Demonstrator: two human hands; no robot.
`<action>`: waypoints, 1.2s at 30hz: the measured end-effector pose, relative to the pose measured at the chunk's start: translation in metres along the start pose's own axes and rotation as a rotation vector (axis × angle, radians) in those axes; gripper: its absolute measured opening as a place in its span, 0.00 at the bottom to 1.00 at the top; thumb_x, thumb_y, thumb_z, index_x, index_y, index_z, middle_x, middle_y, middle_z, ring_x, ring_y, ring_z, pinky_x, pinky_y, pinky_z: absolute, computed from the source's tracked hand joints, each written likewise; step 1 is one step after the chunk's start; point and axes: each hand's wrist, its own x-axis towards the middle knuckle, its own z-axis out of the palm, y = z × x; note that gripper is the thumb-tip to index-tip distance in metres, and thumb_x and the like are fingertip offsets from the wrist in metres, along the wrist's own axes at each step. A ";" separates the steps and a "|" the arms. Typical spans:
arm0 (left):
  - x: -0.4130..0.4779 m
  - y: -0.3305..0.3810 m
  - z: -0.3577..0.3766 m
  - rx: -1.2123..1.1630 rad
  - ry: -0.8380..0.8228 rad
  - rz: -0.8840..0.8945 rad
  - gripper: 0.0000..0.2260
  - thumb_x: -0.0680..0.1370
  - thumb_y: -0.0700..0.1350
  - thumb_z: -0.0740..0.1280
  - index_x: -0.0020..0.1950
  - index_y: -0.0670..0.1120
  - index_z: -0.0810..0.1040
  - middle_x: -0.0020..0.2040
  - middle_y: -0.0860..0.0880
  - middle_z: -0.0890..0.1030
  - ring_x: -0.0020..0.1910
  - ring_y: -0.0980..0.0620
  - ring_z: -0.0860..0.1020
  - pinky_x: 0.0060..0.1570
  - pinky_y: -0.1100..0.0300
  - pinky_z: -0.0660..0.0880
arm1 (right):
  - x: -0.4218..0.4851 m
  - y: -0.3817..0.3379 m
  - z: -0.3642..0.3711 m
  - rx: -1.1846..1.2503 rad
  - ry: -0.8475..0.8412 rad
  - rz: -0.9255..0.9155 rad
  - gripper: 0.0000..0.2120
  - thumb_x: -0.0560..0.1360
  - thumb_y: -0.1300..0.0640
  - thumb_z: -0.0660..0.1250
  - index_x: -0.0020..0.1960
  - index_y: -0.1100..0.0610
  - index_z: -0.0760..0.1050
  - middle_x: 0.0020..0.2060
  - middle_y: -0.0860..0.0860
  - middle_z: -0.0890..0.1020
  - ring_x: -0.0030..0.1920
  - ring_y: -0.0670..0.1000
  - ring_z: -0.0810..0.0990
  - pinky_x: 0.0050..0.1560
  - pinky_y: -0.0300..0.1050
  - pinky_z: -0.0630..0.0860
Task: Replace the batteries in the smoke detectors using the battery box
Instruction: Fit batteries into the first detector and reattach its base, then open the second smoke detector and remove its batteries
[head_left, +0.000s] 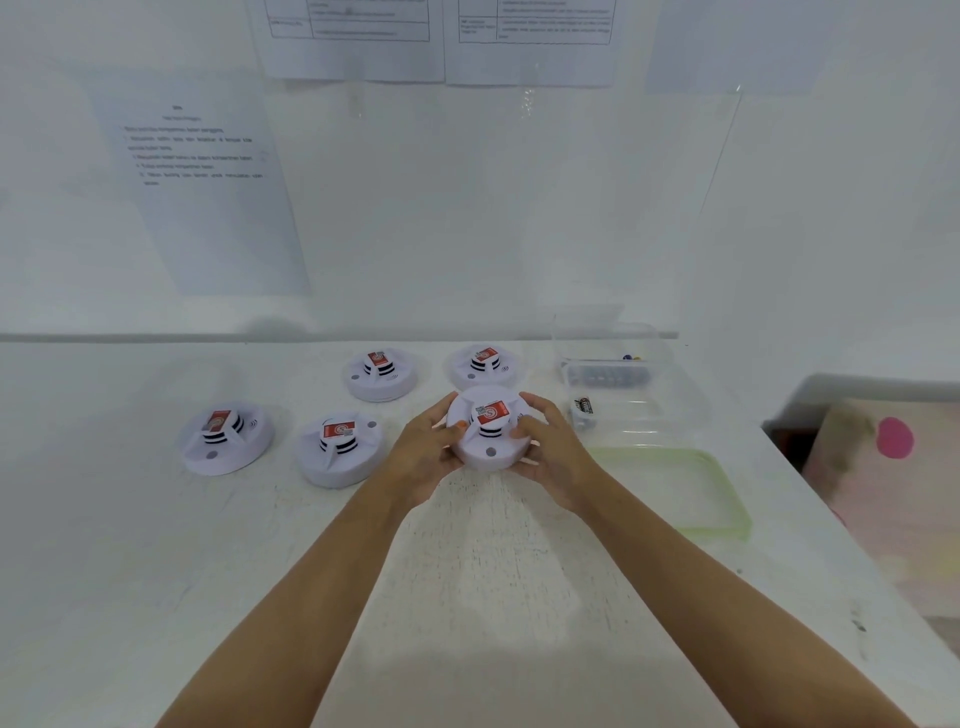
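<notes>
A white round smoke detector (485, 431) with a red label is held above the table between both hands. My left hand (423, 454) grips its left side, thumb on the top face. My right hand (550, 449) grips its right side. Several more white detectors lie on the table: one at the far left (226, 439), one beside it (340, 447), one at the back (382, 371) and one behind the held unit (485, 364). A clear battery box (618, 382) stands to the right with batteries (602, 374) inside.
The box's clear lid with a green rim (675, 493) lies on the table at the right. Printed sheets (208, 192) hang on the wall behind. The table's right edge runs diagonally, with a pink-spotted surface (893, 467) beyond it.
</notes>
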 end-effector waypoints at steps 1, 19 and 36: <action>0.001 -0.001 -0.002 -0.004 0.022 -0.027 0.19 0.80 0.35 0.60 0.70 0.45 0.69 0.63 0.47 0.77 0.58 0.46 0.77 0.44 0.58 0.79 | 0.001 -0.001 -0.001 -0.011 0.021 0.024 0.18 0.75 0.63 0.60 0.64 0.52 0.68 0.56 0.53 0.76 0.52 0.54 0.76 0.42 0.44 0.77; 0.015 -0.016 0.011 0.356 0.399 0.002 0.11 0.79 0.35 0.61 0.59 0.39 0.79 0.54 0.48 0.78 0.55 0.48 0.76 0.54 0.57 0.71 | 0.021 0.017 0.008 -0.406 0.258 0.031 0.13 0.76 0.68 0.51 0.44 0.59 0.73 0.51 0.57 0.79 0.52 0.55 0.76 0.51 0.44 0.72; 0.026 -0.017 0.016 0.510 0.467 -0.080 0.06 0.77 0.36 0.63 0.40 0.43 0.74 0.40 0.41 0.72 0.39 0.49 0.69 0.36 0.58 0.63 | 0.026 0.011 0.007 -0.617 0.230 0.028 0.21 0.79 0.64 0.51 0.71 0.60 0.63 0.71 0.55 0.65 0.70 0.54 0.65 0.69 0.47 0.63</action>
